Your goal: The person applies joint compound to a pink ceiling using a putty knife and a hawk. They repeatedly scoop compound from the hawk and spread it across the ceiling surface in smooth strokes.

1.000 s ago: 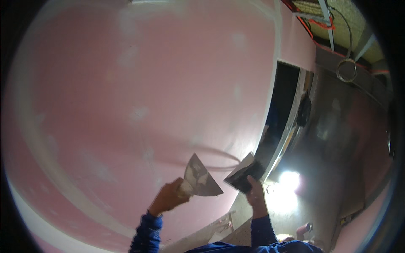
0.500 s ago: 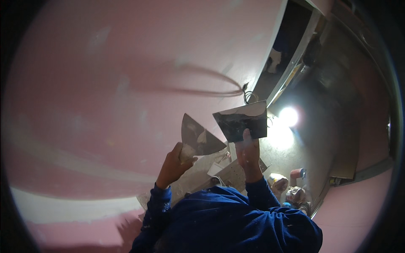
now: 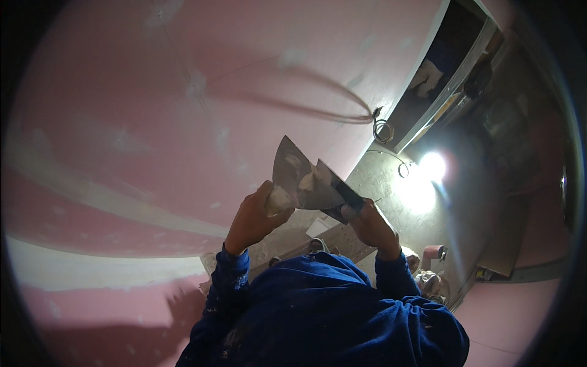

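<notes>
Left hand [image 3: 252, 217] has its grip clamped on the handle of a broad taping knife [image 3: 293, 174], blade rising just above the grip. Right hand [image 3: 370, 226] has its grip closed on a dark mud pan [image 3: 339, 192], just above its fingers. Blade edge touches the pan between both grips, white compound on the blade. Pink wallboard [image 3: 153, 122] lies beyond the left grip; a bright work lamp [image 3: 431, 165] shines up and to the right of the right grip.

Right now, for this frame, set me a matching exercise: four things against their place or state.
1. left hand
2. right hand
3. work light
4. cable coil

a. hangs from the pink wall
b. grips the broad taping knife
c. glows on the floor
d. holds the dark mud pan

Pairs: 1-b, 2-d, 3-c, 4-a
</notes>
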